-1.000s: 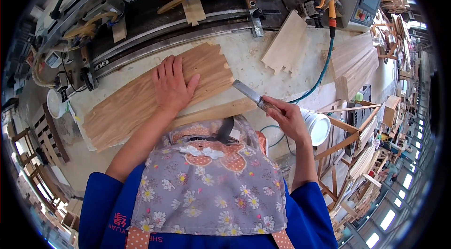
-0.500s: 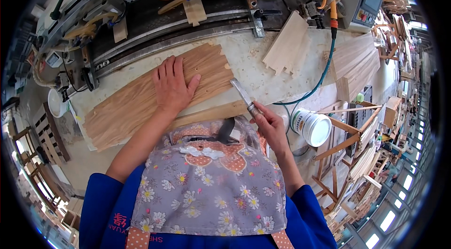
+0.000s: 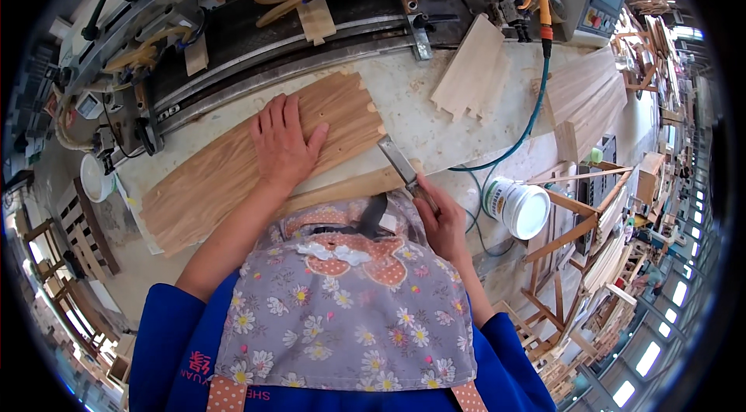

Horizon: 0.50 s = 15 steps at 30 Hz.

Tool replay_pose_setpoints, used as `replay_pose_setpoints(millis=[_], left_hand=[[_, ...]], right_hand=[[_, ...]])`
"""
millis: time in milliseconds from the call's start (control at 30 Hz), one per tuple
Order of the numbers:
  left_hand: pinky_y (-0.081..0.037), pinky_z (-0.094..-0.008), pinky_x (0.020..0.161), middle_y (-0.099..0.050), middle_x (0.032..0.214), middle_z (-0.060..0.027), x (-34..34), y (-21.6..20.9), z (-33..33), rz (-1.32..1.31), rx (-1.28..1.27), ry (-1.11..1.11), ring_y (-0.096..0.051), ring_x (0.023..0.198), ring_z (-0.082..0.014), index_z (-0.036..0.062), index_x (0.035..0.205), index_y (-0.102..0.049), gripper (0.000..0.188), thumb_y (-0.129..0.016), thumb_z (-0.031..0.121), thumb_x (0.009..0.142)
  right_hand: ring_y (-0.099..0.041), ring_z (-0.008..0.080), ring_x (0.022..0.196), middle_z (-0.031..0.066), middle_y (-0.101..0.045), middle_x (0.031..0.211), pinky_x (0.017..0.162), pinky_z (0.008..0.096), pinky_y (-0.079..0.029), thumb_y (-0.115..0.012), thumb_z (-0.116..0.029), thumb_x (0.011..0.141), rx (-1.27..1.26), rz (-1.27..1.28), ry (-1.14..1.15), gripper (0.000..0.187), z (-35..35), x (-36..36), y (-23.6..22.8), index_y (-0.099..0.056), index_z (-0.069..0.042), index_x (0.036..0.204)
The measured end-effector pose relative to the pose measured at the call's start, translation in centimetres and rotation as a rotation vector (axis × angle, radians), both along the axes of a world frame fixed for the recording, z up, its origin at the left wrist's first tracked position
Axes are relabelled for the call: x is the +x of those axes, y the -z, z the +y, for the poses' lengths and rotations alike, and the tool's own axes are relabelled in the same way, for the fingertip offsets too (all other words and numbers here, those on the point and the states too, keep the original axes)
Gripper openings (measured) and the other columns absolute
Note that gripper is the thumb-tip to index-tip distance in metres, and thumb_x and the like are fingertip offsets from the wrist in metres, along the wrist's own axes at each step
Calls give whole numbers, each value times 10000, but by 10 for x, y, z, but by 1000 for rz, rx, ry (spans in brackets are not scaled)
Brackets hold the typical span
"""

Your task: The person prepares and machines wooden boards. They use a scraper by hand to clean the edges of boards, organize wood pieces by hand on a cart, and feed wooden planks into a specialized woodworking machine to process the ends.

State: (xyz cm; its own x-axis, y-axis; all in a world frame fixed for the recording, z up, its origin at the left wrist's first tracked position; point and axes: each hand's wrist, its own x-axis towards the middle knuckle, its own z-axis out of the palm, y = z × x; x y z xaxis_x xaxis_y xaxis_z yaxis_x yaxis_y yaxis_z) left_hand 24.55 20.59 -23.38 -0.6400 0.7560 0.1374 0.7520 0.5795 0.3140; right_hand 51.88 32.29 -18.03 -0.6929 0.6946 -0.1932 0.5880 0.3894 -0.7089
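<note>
A brown wooden board [image 3: 225,159] with a notched right end lies slantwise on the pale worktop. Pressed flat on it, my left hand [image 3: 287,140] has its fingers spread. My right hand [image 3: 441,214] is wrapped round the handle of a chisel [image 3: 396,159], with its flat metal blade slanting up to the left. The blade's tip is at the lower corner of the board's notched end; whether it touches the wood I cannot tell. A narrower wooden strip [image 3: 342,189] lies along the near side of the board, partly behind my apron.
Behind the worktop [image 3: 404,93] runs a machine with clamps and metal rails [image 3: 280,45]. A paler notched board [image 3: 472,70] lies at the back right. A teal hose [image 3: 530,136] curves down near a white bucket [image 3: 524,210]. More boards [image 3: 587,97] are stacked farther right.
The chisel has turned so that its blade shows a broader face, and its tip sits slightly lower. My right hand has moved a little down. The left hand stays on the board.
</note>
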Motion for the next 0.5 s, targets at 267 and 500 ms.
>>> replay_pose_setpoints(millis=[267,500], left_hand=[[-248,-481,1081,-475,1350,-181,-1,3,-1,-55,-8,-13,-404,1265,-333,23,1327,-457,644,-593,465,879],[-221,-512,1109,-398,1433,-184,2,-12,-6,-36,-11,120,-356,1321,-346,62,1434,-366,954,-739,542,699]], right_hand=[[-677,233,838,156,-685,1122,761,293,-517,-677,-47,870,38,78,-27,389,6,-13,15,-630,-66,1255],[-581,98,686,31,-694,917,644,246,-496,-650,-66,904,-140,151,108,360,7,13,16,-633,-53,1263]])
